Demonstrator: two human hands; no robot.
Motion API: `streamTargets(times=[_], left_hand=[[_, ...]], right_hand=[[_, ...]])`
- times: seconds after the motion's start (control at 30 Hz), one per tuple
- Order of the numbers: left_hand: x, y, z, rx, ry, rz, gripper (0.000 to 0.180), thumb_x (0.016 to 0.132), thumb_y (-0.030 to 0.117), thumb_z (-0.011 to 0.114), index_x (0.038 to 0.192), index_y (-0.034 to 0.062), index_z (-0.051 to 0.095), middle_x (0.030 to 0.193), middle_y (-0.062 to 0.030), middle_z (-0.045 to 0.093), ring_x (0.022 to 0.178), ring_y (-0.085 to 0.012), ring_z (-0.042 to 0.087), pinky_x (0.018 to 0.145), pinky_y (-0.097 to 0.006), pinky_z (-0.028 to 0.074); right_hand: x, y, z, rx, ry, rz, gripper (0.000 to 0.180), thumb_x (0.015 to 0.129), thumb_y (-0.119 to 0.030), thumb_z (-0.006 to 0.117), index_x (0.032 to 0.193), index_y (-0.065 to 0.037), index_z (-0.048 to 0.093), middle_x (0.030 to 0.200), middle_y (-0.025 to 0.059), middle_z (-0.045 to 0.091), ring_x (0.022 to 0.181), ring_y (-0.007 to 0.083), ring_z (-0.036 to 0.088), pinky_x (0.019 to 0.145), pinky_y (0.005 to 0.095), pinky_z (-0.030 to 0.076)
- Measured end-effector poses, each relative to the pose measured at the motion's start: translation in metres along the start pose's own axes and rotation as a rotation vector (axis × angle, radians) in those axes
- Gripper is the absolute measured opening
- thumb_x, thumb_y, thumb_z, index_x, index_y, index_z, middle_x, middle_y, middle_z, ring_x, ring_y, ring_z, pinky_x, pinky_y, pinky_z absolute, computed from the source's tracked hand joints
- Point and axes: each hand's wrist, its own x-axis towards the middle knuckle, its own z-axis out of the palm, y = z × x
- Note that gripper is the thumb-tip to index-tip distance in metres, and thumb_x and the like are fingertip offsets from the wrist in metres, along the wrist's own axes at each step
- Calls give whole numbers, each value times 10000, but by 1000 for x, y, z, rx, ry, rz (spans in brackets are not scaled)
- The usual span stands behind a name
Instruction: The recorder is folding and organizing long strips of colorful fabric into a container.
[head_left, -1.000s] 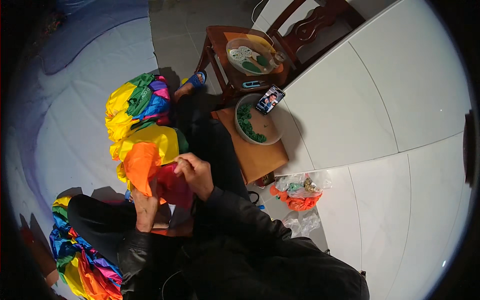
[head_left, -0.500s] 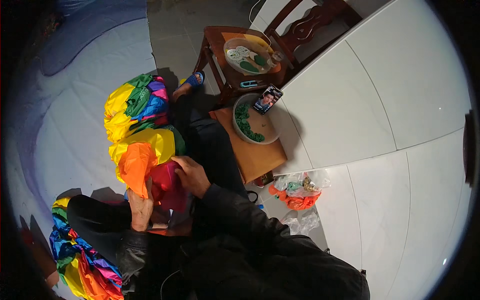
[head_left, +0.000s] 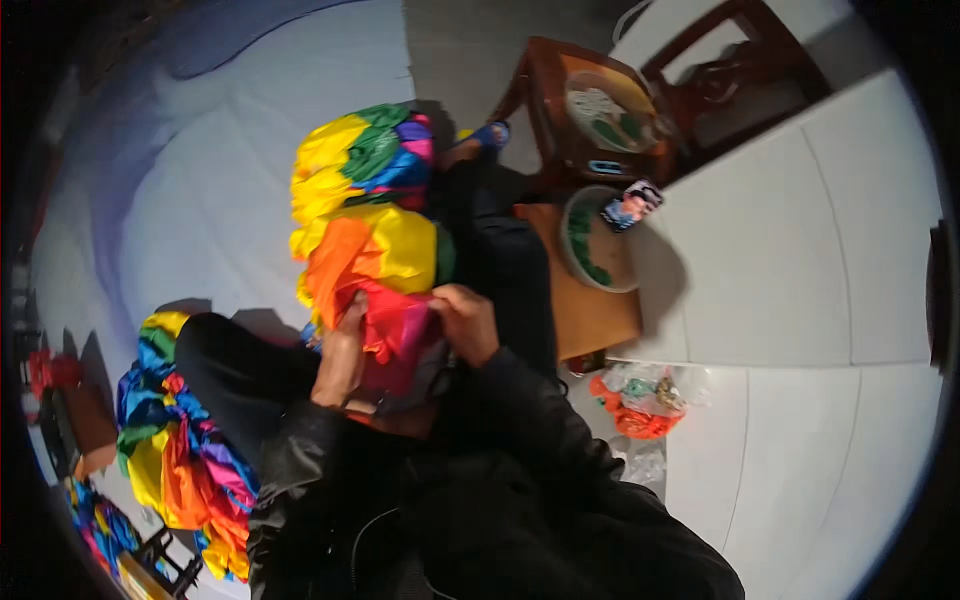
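Note:
Across my lap lies a bunched length of thin, shiny rainbow fabric (head_left: 395, 240) in yellow, green, blue, orange and pink panels. My left hand (head_left: 342, 358) pinches its red-orange part from below. To the right, my right hand (head_left: 468, 322) has its fingertips closed on the edge of the pink-red panel, which is stretched between both hands. Beyond them the fabric piles up in a thick, crumpled roll. A second heap of rainbow fabric (head_left: 185, 440) lies beside my left knee.
At the right stands a brown box (head_left: 600, 325) bearing a clear bowl (head_left: 567, 240) of green pieces and a phone (head_left: 632, 205). A wooden stool (head_left: 545, 130) farther off holds another bowl (head_left: 590, 85). Plastic bags (head_left: 645, 420) lie by the white panelled surface (head_left: 770, 260).
The view has swung, so everything sits farther right. My left hand has shifted from the orange panel to the red-orange cloth, and my right fingers now pinch the pink-red edge.

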Motion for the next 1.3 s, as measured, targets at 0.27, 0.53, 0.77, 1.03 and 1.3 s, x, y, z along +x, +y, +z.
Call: streamTargets(times=[0.27,0.53,0.77,1.03,1.3], left_hand=[[7,12,-3,-373,50,-113,439,979,279,585,1280,-38,541,1188,-118,633,1126,-211,607,916,-366,516],[10,7,4,-356,28,-41,406,978,289,601,1248,-14,579,1129,-96,655,987,-182,641,846,-336,517],[4,10,-10,450,125,288,388,980,262,617,1239,-24,588,1092,-51,658,927,-160,588,815,-306,475],[10,-5,-15,-67,41,27,345,986,222,606,1254,8,580,1125,-72,665,957,-174,639,835,-320,508],[1,5,-5,-268,-60,-189,419,1006,248,573,1353,33,482,1226,-107,626,1059,-222,642,893,-358,540]], right_hand=[[9,-25,-3,92,46,16,58,878,-44,650,888,13,650,823,133,670,738,260,673,659,319,518],[9,-24,-7,74,92,24,74,882,-74,643,906,-5,655,859,152,669,783,313,675,691,368,535],[5,-17,2,44,94,23,76,875,-53,644,926,1,664,853,145,680,776,305,679,680,357,534],[3,-13,0,9,45,7,66,884,-62,639,919,-8,649,844,144,667,769,313,671,676,358,534],[0,-16,2,105,-73,35,73,886,-79,648,883,-8,631,826,149,655,748,314,664,666,353,527]])
